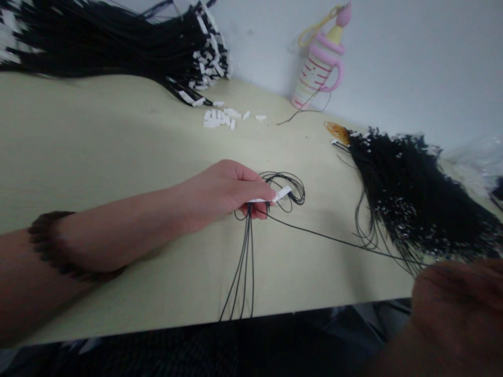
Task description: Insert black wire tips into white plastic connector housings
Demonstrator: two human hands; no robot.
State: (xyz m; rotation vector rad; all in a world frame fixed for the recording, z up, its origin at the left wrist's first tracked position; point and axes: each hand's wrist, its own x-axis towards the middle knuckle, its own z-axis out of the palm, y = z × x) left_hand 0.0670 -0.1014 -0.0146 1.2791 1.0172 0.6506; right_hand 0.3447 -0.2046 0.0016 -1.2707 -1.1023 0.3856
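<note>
My left hand (251, 188) is closed, thumb on top, in a pinch on a white connector (282, 193) with thin black wires in it. Several of these wires (245, 262) hang down over the table's front edge. Beyond the fingers, the wires form a loose coil (296, 183). One single wire (314, 231) stretches right toward my right hand (459, 298). That hand is dark and blurred at the right edge, close to a bundle of short black wires (416, 193). Its fingers are hidden or smeared, so its grip does not show.
A large bundle of black cables with white connectors (118, 47) lies at the back left. Loose white connectors (218, 118) are scattered beside it. A pink and white bottle-shaped object (318, 68) stands against the wall. Clear plastic (479, 159) lies at the far right.
</note>
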